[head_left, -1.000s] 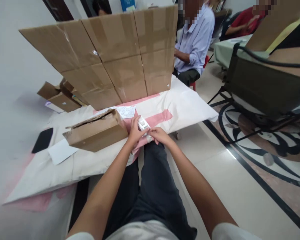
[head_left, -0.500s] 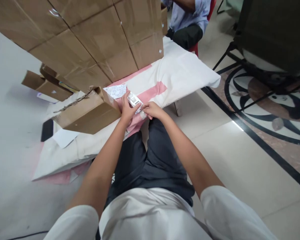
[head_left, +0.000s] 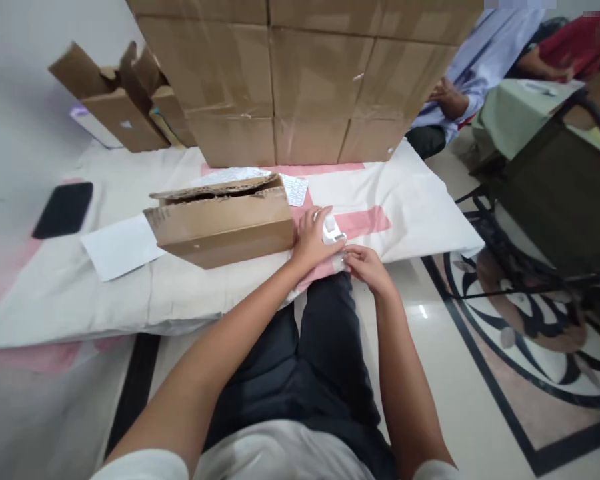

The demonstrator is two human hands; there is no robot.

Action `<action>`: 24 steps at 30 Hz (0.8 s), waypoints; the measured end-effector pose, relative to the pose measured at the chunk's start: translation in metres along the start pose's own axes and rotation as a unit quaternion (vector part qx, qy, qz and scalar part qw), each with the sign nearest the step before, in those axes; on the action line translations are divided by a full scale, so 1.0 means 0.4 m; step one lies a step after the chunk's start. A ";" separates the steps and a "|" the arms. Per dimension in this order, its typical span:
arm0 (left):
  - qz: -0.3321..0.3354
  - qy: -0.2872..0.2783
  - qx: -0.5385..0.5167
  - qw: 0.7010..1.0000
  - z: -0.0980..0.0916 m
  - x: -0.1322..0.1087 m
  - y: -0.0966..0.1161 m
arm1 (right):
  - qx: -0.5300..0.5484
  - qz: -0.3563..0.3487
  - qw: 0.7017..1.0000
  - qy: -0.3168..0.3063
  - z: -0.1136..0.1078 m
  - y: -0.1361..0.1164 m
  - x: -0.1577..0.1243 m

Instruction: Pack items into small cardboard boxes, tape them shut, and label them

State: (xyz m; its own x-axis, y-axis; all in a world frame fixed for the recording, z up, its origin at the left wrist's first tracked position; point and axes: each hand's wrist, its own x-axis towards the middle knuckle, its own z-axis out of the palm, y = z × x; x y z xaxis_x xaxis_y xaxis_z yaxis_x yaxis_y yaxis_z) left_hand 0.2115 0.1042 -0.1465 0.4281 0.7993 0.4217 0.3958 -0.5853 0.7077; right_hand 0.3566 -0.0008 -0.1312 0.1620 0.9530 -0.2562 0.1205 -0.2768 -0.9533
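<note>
My left hand (head_left: 311, 239) is wrapped round a small white device (head_left: 333, 229) with a small dark slot or window in its face, near the front edge of the table. At the device's near right corner, the fingers of my right hand (head_left: 368, 267) are pinched together. What they hold, if anything, is too small to make out. Just left of my left hand stands a brown cardboard box (head_left: 230, 230) with a torn, partly raised top. Behind it, sheets of paper with handwriting (head_left: 296, 190) lie on the cloth.
Stacked taped cartons (head_left: 305, 87) rise along the back of the cloth-covered table (head_left: 420, 200). Opened cartons (head_left: 125, 117), a dark phone-like slab (head_left: 64, 210) and a white sheet (head_left: 123, 247) are at left. A seated person (head_left: 500, 53) and a dark chair (head_left: 545, 193) are at right.
My view has swung, so the table and box sit further right and more of the back right shows. Both hands remain at the white device, the left still gripping it.
</note>
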 end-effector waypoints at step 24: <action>-0.039 -0.046 -0.047 0.997 -0.024 -0.002 0.021 | 0.133 0.009 0.988 0.078 0.024 0.045 -0.020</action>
State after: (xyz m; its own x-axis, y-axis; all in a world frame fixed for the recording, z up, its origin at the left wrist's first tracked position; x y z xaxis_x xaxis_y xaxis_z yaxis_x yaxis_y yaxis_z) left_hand 0.2067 0.1001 -0.1354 0.4728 0.8237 0.3131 0.3554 -0.5034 0.7875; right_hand 0.3482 -0.0123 -0.1479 0.3124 0.9120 -0.2659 -0.1429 -0.2316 -0.9623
